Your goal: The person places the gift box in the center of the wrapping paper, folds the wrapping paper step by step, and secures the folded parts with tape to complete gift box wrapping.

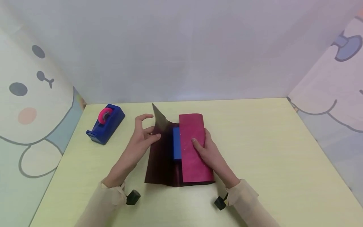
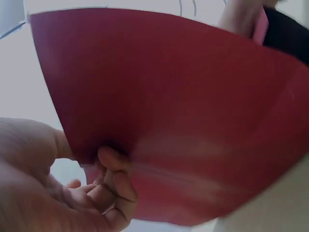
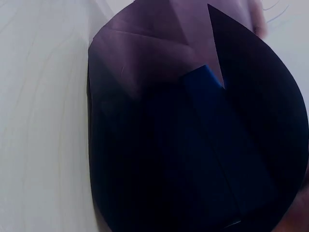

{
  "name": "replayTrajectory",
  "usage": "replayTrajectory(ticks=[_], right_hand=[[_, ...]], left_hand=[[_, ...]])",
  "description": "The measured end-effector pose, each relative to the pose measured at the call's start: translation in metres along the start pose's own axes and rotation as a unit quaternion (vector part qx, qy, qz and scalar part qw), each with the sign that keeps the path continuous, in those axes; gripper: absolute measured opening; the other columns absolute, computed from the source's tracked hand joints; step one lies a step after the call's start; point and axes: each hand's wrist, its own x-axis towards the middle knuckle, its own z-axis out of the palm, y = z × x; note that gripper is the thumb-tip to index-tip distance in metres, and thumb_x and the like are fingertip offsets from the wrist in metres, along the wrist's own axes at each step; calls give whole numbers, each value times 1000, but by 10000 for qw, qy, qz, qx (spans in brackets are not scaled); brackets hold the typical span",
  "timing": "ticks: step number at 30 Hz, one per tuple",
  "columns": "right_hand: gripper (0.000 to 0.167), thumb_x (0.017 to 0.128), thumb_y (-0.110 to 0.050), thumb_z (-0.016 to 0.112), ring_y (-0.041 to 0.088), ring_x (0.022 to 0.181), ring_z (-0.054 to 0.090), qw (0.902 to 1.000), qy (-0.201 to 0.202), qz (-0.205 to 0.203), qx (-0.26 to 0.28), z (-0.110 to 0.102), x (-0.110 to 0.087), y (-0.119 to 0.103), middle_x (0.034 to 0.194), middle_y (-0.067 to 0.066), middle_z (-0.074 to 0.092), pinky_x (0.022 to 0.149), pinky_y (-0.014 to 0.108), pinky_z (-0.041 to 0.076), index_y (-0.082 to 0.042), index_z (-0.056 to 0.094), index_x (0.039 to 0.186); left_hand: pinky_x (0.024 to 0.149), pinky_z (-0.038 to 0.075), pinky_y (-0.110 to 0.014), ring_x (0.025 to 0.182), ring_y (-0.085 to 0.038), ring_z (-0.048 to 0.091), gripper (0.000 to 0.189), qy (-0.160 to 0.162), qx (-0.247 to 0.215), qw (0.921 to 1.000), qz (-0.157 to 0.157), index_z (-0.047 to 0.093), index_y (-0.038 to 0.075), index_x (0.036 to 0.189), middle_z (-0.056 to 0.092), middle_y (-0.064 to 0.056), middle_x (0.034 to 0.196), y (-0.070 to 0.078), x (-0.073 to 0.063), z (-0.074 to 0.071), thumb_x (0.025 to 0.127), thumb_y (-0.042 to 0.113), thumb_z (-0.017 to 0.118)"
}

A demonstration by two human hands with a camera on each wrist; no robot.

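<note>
A sheet of magenta wrapping paper (image 1: 195,167), dark on its inner side, lies under and around a blue box (image 1: 177,143). Its right side is folded over the box, so only a narrow strip of blue shows in the head view. My right hand (image 1: 211,153) grips that folded side, thumb on top and fingers hidden around the right edge. At the left, my left hand (image 1: 139,138) pinches the raised edge of the sheet, thumb inside. The left wrist view shows curled fingers (image 2: 118,183) against the red outer face. Through the right wrist view's open paper end, the box (image 3: 207,111) looks dark.
A blue tape dispenser (image 1: 112,126) with a pink tape roll (image 1: 101,116) stands at the back left of the pale wooden table (image 1: 269,142). A grey-white curtain (image 1: 181,56) rises behind the table, and cartoon-printed cloth (image 1: 31,126) hangs at both sides.
</note>
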Motion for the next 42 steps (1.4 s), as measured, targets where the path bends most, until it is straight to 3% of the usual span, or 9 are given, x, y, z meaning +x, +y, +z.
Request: replayTrajectory(ticks=[5,10,14,17,21,24,32,37,42], right_hand=[[85,105,-38,59,25,95,67,10000,20,18,2,0,0,-1,129,22,58,82,39,59,-8,8,167],[84,106,-39,59,26,102,66,10000,22,-7,62,0,1,0,133,22,58,89,42,58,-9,10,167],[84,106,-40,59,27,107,65,9999,32,-50,118,0,1,0,135,22,57,92,44,56,-9,11,167],[84,106,-40,59,27,109,65,9999,25,-55,137,0,0,-2,136,22,57,93,45,56,-8,10,167],[83,106,-37,59,27,111,65,9997,4,-23,253,0,-1,-3,137,22,57,93,44,56,-9,9,167],[82,107,-38,57,27,110,66,9992,-54,39,383,-2,-1,-4,136,21,57,90,39,56,-11,9,167],[65,111,-55,29,25,122,57,9845,-681,495,1541,-15,-3,-4,141,13,50,95,34,49,-29,9,168],[63,108,-64,21,23,120,55,9770,-948,414,1867,-20,-4,-3,136,10,50,97,35,49,-32,23,162],[63,107,-67,22,20,130,48,9748,-1007,562,1911,-24,-2,-4,144,4,48,107,37,42,-34,31,160]], left_hand=[[114,43,-50,137,-38,58,64,-364,-477,9982,54,18,25,153,57,-24,149,0,15,25,104,14,58],[100,54,-34,122,-34,68,61,-748,-1316,9885,42,18,25,152,57,-22,150,-10,27,47,105,16,56],[89,58,-31,111,-23,70,56,-666,-1960,9783,-108,23,27,149,56,-19,151,-20,32,59,105,15,55],[89,57,-31,115,-24,67,51,-540,-2131,9755,-122,27,29,146,56,-17,151,-24,34,66,106,14,54],[94,55,-35,129,-31,61,50,-510,-1822,9819,-14,29,27,147,53,-15,153,-24,35,75,106,13,53],[97,54,-37,129,-32,62,50,-507,-1508,9873,-20,29,28,149,53,-14,151,-22,35,82,106,14,52],[95,57,-41,111,-27,69,52,-356,-1062,9936,-131,29,30,149,62,-14,133,-17,36,97,106,14,53],[81,53,-31,81,-17,62,53,-130,-62,9999,78,31,20,148,62,-12,102,-17,36,106,103,11,59],[76,54,-30,72,-13,64,53,-191,866,9959,153,31,10,148,68,-6,92,-13,35,110,104,12,60]])
